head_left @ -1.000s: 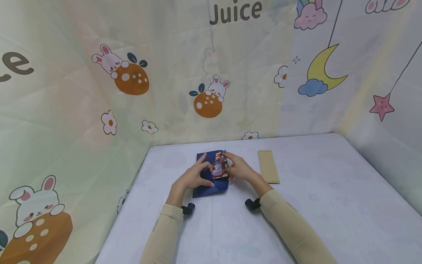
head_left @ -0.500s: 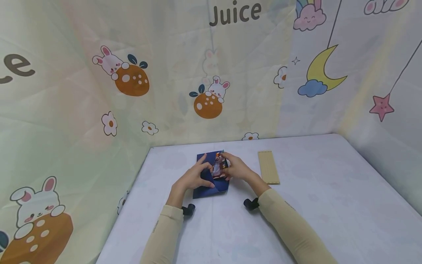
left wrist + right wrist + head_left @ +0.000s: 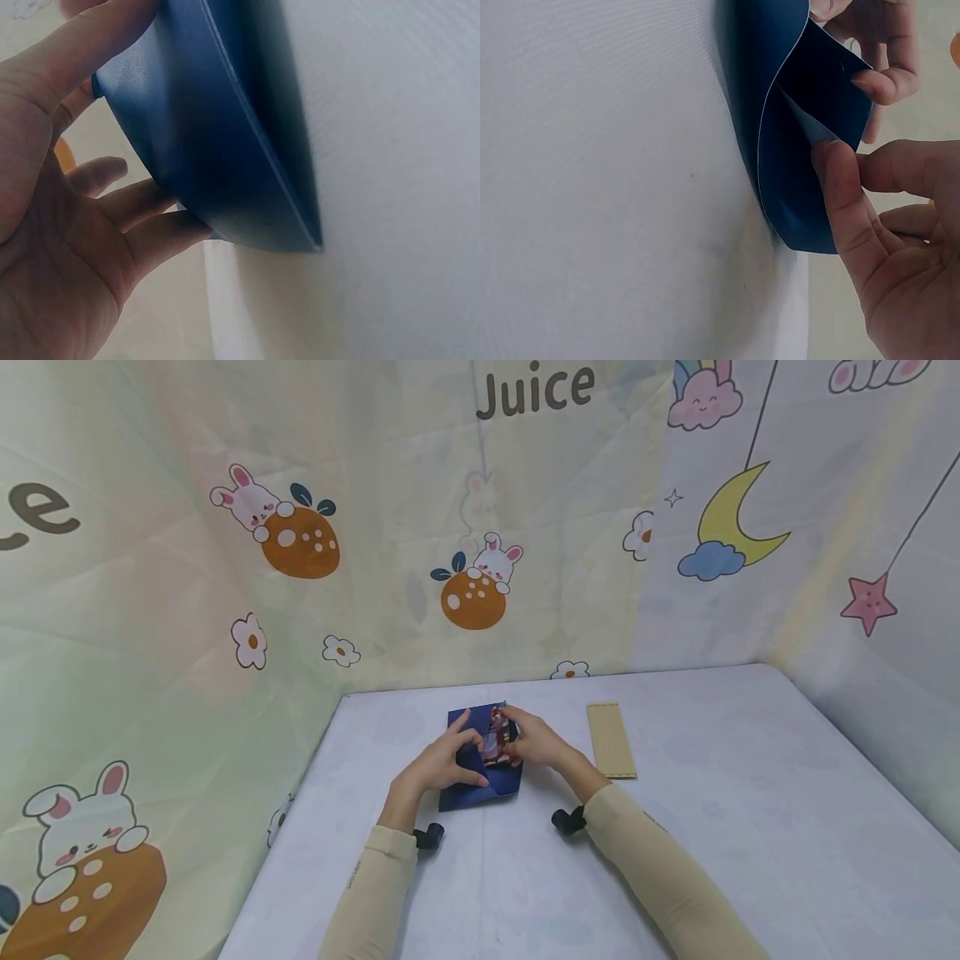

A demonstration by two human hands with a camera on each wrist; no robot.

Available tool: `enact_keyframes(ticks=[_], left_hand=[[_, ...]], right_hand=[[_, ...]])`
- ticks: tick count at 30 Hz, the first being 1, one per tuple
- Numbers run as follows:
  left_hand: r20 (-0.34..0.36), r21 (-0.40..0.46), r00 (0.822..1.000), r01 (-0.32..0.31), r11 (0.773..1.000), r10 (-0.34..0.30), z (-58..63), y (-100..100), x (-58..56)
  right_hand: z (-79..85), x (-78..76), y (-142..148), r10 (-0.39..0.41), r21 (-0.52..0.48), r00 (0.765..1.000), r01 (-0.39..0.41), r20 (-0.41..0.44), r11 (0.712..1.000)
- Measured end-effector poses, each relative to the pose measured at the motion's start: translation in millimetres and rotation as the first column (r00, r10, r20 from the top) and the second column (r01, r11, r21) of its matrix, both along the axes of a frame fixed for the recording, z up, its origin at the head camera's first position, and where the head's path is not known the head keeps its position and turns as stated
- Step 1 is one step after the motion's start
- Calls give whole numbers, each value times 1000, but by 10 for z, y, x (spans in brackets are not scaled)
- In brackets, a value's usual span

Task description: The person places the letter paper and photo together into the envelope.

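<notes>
A dark blue paper envelope (image 3: 491, 792) is at the back middle of the table, its mouth gaping toward the right. My left hand (image 3: 441, 762) holds it from the left, thumb low on its front and fingers spread along it. In the left wrist view, fingertips touch the edge of the envelope (image 3: 195, 142). From the right, my right hand (image 3: 542, 742) pinches a card with a colourful cartoon animal (image 3: 493, 745). The right wrist view shows the pale back of the card (image 3: 806, 124) slanting into the open pocket; its far part is hidden.
A flat tan ribbed strip (image 3: 611, 740) lies on the white table (image 3: 705, 810), right of the right hand. Printed cloth (image 3: 390, 568) hangs behind the table's back edge and along both sides. Each wrist carries a small black camera.
My right hand has moved slightly left with the card, and less of its picture shows. The left hand and the envelope have stayed nearly still.
</notes>
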State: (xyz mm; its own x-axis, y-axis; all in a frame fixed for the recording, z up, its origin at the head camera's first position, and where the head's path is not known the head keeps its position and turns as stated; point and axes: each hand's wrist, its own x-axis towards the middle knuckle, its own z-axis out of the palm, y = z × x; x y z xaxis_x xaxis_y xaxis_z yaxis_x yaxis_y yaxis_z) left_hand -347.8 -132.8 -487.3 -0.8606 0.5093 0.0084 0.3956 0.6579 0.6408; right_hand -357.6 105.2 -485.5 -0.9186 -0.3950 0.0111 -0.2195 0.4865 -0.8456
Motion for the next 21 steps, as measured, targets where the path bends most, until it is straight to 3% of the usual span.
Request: enact_keyframes(ticks=[21], left_hand=[[3, 11, 1000, 6, 1000, -6, 5, 2, -1]], right_hand=[[-37, -50, -47, 31, -36, 999, -30, 19, 999]])
